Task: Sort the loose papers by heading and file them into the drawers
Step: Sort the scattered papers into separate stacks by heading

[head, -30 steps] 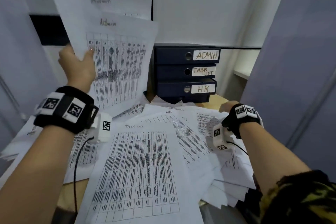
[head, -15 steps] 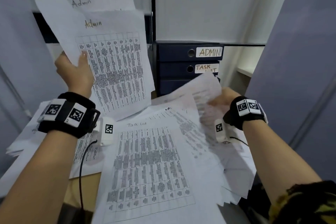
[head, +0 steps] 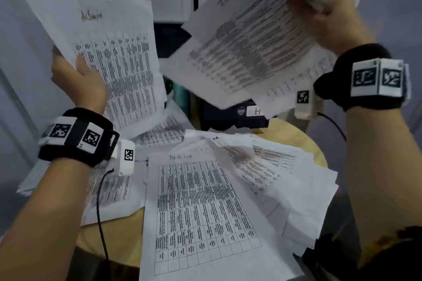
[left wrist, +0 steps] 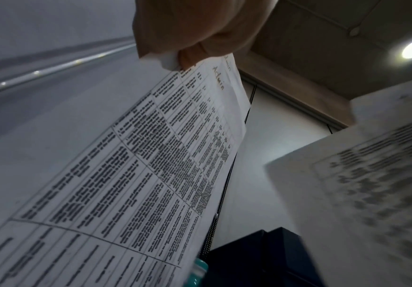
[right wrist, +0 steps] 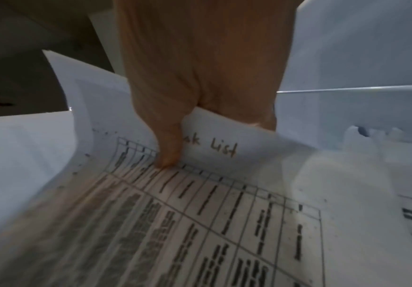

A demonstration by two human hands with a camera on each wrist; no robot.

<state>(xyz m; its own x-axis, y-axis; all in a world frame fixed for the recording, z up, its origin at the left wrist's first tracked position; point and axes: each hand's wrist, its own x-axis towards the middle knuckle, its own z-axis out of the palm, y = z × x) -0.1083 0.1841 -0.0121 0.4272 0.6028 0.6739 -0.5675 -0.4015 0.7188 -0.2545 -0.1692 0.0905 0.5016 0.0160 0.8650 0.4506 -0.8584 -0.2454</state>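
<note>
Fingers of your right hand point(head: 328, 18) now pinch the top edge of a white printed sheet headed "Task List" point(head: 249, 45), thumb point(right wrist: 168, 147) pressed on its face just left of the heading in the right wrist view. Half a second ago that hand was low over the table, only starting to lift the page; now it is raised high at upper right, and the blurred sheet hangs across the dark blue stack of labelled drawers point(head: 237, 114), leaving only the bottom drawer's label partly visible. Your left hand point(head: 77, 84) holds as before: it grips the lower left edge of two white sheets headed "Admin" point(head: 114, 57), held upright at left, apart from the raised page. Another white "Task List" table sheet point(head: 201, 207) lies on top of the loose white papers point(head: 285, 178) spread over the round wooden table point(head: 294, 134), unchanged.
</note>
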